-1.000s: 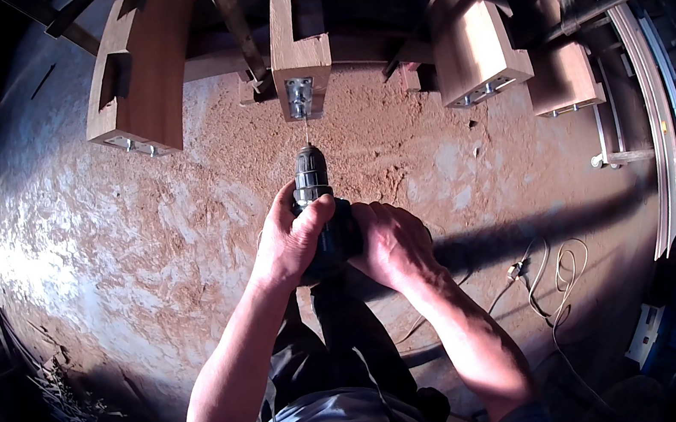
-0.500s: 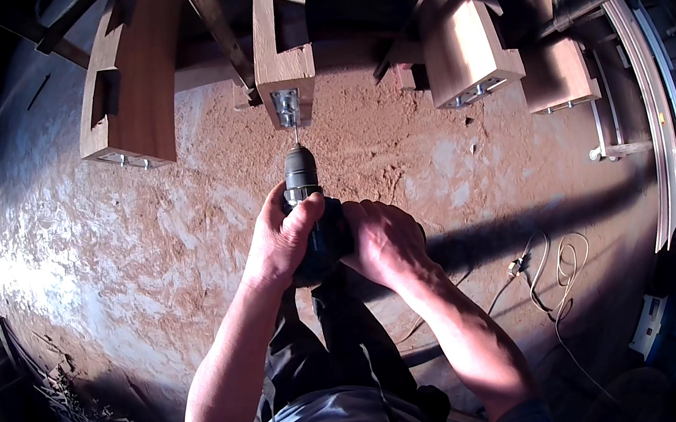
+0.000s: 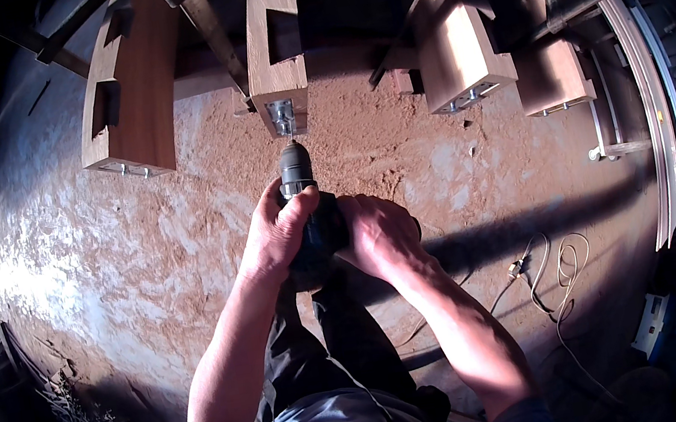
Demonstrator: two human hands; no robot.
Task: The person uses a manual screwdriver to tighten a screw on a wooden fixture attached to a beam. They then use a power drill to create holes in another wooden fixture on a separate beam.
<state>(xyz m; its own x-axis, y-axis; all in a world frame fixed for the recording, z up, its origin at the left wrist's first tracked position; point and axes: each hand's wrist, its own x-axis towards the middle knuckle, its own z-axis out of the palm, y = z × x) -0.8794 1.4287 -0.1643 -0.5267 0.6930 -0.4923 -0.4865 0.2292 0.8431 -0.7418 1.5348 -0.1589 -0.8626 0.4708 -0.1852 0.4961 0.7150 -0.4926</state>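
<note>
Both my hands grip a dark power drill (image 3: 315,236) in front of my legs. My left hand (image 3: 279,232) wraps round its body just behind the chuck (image 3: 294,165), thumb on top. My right hand (image 3: 379,235) closes on its right side, where the handle is mostly hidden. From the chuck a thin bit points away from me, into the end of a notched wooden beam (image 3: 281,76). A metal plate (image 3: 281,114) with a bolt-like fitting sits in that end, and the bit's tip reaches it; whether it is inside the wood I cannot tell.
Another notched beam (image 3: 129,111) lies to the left, and two more beams (image 3: 467,55) to the right, with metal fittings in their ends. Dark support bars (image 3: 211,43) run between them. Sawdust covers the floor (image 3: 185,232). A pale cable (image 3: 568,278) lies coiled at the right.
The chuck is now closer to the beam's end, and less of the bit shows. The beams have shifted slightly left in view. Both hands keep their hold.
</note>
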